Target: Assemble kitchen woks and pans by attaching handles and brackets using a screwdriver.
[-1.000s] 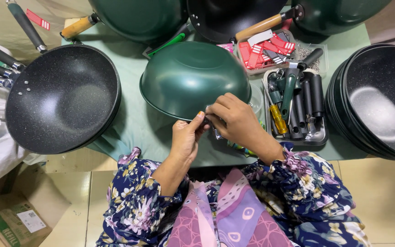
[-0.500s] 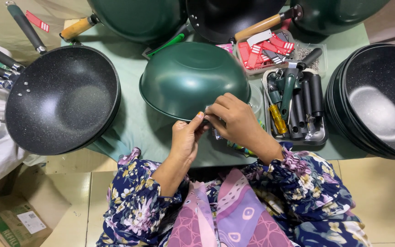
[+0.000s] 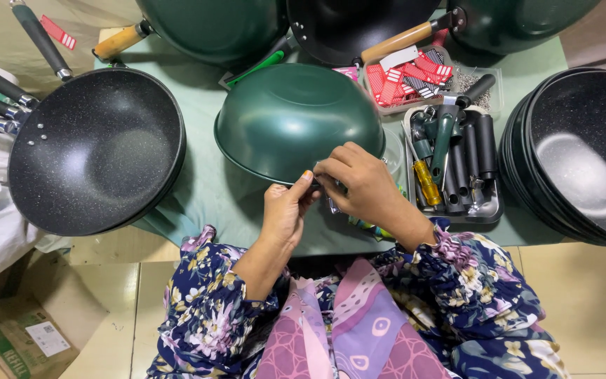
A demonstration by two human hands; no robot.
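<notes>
Both hands meet at the near rim of the upturned green wok [image 3: 296, 119], mid-bench; left hand [image 3: 285, 210] and right hand [image 3: 359, 184] pinch a small fitting, too small to identify.

glossy green metal wok [image 3: 296, 116], speckled matt black pan [image 3: 99, 151]

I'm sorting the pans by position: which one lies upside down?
The green pan at the centre, by both hands; its domed underside faces up, while the others show their dark insides.

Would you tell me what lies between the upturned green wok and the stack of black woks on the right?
In the head view, a tray of black handles and a yellow screwdriver.
</notes>
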